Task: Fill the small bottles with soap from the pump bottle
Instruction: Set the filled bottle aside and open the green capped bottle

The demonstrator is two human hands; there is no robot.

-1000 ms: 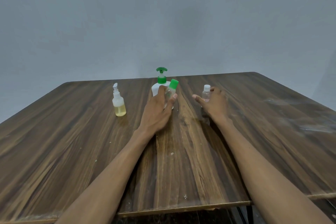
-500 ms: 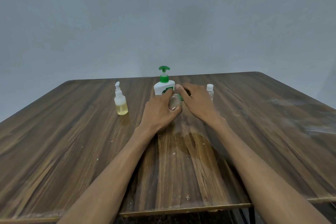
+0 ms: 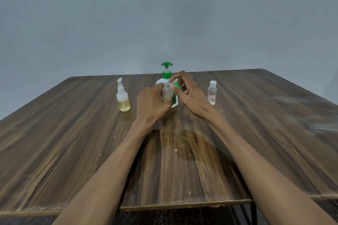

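A white pump bottle (image 3: 166,76) with a green pump head stands at the middle back of the wooden table (image 3: 73,142). In front of it my left hand (image 3: 152,102) grips a small clear bottle (image 3: 166,93). My right hand (image 3: 188,90) pinches that bottle's green cap (image 3: 176,85) between thumb and fingers. The hands hide most of the small bottle and the lower part of the pump bottle. A second small clear bottle (image 3: 212,93) with a white cap and a red-marked label stands to the right, untouched.
A small spray bottle (image 3: 123,97) with yellowish liquid stands left of my hands. A wet-looking stain (image 3: 192,144) and small white specks lie on the wood nearer me. The table's front edge (image 3: 182,203) has a step, and a grey wall rises behind.
My right hand came away from the white-capped bottle and moved left to the green cap of the bottle in my left hand. The view has dipped slightly.
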